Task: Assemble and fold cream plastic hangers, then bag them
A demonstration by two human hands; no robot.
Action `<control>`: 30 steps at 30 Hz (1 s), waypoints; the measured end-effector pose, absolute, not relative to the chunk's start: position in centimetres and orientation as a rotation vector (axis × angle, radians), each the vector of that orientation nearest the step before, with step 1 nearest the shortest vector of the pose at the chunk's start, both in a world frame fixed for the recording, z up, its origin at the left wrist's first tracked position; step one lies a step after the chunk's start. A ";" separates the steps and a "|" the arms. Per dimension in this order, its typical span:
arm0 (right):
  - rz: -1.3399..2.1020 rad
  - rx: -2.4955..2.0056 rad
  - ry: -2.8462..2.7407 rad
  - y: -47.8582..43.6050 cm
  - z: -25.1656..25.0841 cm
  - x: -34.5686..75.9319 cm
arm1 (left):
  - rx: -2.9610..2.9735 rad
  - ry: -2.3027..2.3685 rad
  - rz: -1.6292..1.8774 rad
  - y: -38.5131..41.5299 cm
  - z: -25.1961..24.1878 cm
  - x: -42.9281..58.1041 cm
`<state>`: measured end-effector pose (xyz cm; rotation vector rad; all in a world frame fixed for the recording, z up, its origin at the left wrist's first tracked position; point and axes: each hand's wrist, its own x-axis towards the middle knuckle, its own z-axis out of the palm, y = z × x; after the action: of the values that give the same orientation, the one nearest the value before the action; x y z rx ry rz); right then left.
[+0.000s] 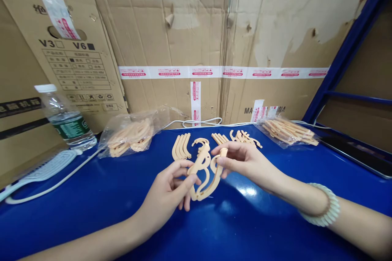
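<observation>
Between my hands is a partly joined assembly of curved, pale wooden pieces (211,187), raised above the blue tabletop. My left hand (171,189) pinches its left side between thumb and fingers. On the upper right part of the same assembly, my right hand (245,161) has its thumb and fingers closed. Behind it lie loose wooden pieces: a row of curved strips (181,147), small curved hooks (200,141), straight sticks (219,138) and a pile of wavy pieces (246,138). My hands partly cover some of these.
Clear bags of wooden pieces lie at the left (131,134) and right (289,130). A water bottle (69,120), pale hairbrush (45,171) and white cable (58,185) are at left. A dark phone-like slab (357,155) lies far right. Cardboard (171,36) stands behind.
</observation>
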<state>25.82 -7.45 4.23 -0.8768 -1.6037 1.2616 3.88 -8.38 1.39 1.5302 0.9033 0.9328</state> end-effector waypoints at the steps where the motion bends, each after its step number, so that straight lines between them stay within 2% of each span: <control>1: 1.252 -0.908 -1.624 -7.3 4.3 26.1 | 1.512 0.916 0.969 -8.4 1.5 3.9; 7: 1.211 -1.075 -1.633 -6.4 4.3 27.3 | 1.480 0.969 1.208 -7.9 1.9 3.2; 13: 1.256 -1.063 -1.352 -5.9 3.7 27.8 | 1.469 1.004 1.308 -7.4 1.7 2.5; 24: 1.409 -0.946 -1.189 -6.4 3.0 26.9 | 1.566 1.063 1.209 -7.6 1.5 2.2; 30: 1.474 -0.850 -1.201 -6.8 2.0 25.7 | 1.520 0.742 0.908 -7.8 1.5 2.8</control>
<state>25.70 -6.76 2.04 -0.8500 -1.2009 1.4739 2.77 -7.79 1.55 1.5200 0.7423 0.9076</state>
